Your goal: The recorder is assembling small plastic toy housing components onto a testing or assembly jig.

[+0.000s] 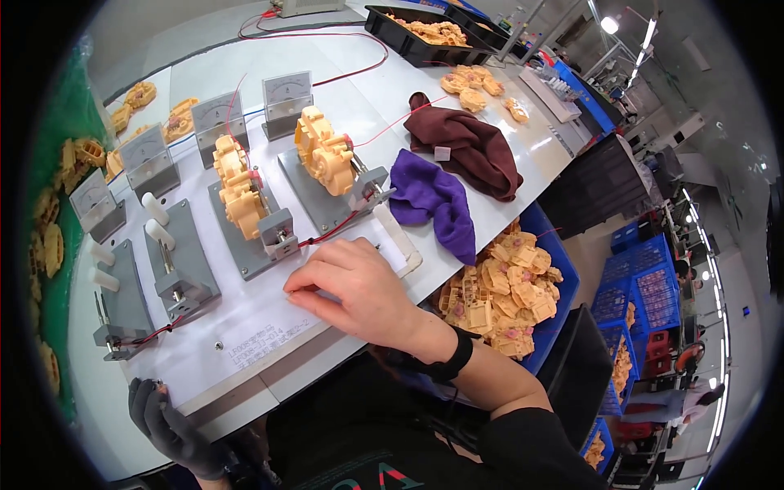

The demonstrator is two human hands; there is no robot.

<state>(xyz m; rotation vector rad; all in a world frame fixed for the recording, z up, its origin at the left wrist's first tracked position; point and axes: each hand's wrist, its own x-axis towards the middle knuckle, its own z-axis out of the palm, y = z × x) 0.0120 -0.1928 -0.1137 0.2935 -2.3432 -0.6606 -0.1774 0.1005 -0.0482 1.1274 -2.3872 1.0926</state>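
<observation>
My right hand [351, 287], bare with a black band on the wrist, hovers over the white paper-covered board [253, 314] near its front edge. Its fingers are drawn together, and nothing shows between them. At the table's front left edge is my left hand [167, 425] in a dark grey glove with a bare fingertip showing. Its fingers are curled in, and whatever they may hold is hidden. Beyond my right hand, one yellow plastic gear housing [325, 153] sits in a grey test fixture [309, 192]. Another yellow gear housing [237, 188] occupies the fixture [237, 249] to its left.
Two fixtures without housings [184, 261] stand left, with analog meters [216, 122] behind. A purple cloth [433, 200] and maroon cloth [465, 147] lie right. A blue bin [563, 273] of yellow housings is beside the table; a black tray [400, 41] stands far back.
</observation>
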